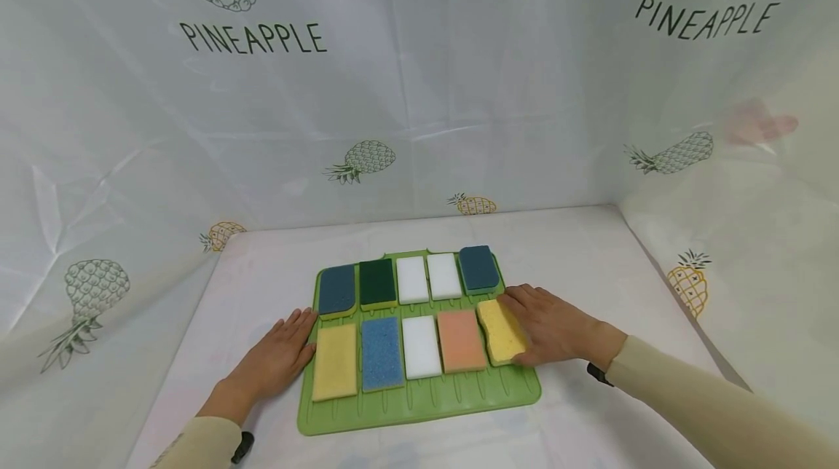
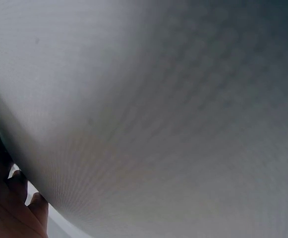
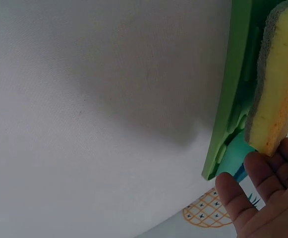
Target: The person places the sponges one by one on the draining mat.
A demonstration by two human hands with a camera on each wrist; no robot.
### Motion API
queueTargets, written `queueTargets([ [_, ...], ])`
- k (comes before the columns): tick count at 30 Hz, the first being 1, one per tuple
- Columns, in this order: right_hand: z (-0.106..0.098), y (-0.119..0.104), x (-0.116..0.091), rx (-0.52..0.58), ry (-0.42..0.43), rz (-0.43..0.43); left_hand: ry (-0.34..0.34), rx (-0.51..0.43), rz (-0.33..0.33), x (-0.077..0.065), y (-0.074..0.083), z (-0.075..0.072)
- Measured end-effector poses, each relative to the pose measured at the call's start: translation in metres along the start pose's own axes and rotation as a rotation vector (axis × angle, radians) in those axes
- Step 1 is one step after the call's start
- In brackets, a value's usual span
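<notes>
A yellow sponge (image 1: 503, 330) with wavy sides lies at the right end of the front row on a green ribbed mat (image 1: 459, 397). My right hand (image 1: 550, 323) holds it between fingers and thumb, at its far and near ends. In the right wrist view, fingertips meet one end of the sponge (image 3: 277, 84), whose grey underside faces the mat. My left hand (image 1: 278, 356) rests flat at the mat's left edge, beside a plain yellow sponge (image 1: 336, 363), with nothing in its grasp. Only part of the left hand (image 2: 12, 203) shows in the left wrist view.
Blue (image 1: 382, 354), white (image 1: 422, 347) and orange (image 1: 462, 341) sponges fill the front row's middle. Behind them lie blue-grey (image 1: 337, 289), dark green (image 1: 377, 282), two white, and another blue-grey scouring sponge (image 1: 479, 267). Pineapple-printed sheeting (image 1: 511, 90) hangs around the white table (image 1: 557, 243).
</notes>
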State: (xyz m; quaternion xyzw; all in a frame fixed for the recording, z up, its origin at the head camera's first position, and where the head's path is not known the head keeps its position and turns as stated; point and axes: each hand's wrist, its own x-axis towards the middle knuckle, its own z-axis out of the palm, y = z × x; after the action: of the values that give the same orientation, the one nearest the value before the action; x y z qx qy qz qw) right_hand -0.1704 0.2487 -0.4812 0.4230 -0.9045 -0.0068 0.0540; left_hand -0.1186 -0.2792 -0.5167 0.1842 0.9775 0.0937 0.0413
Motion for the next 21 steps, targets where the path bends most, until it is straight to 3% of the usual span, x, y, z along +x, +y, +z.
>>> queueTargets([
  [21, 0.0040, -0.0026, 0.0002, -0.009, -0.063, 0.038, -0.011, 0.016, -0.008, 0.0012, -0.0004, 0.0005],
])
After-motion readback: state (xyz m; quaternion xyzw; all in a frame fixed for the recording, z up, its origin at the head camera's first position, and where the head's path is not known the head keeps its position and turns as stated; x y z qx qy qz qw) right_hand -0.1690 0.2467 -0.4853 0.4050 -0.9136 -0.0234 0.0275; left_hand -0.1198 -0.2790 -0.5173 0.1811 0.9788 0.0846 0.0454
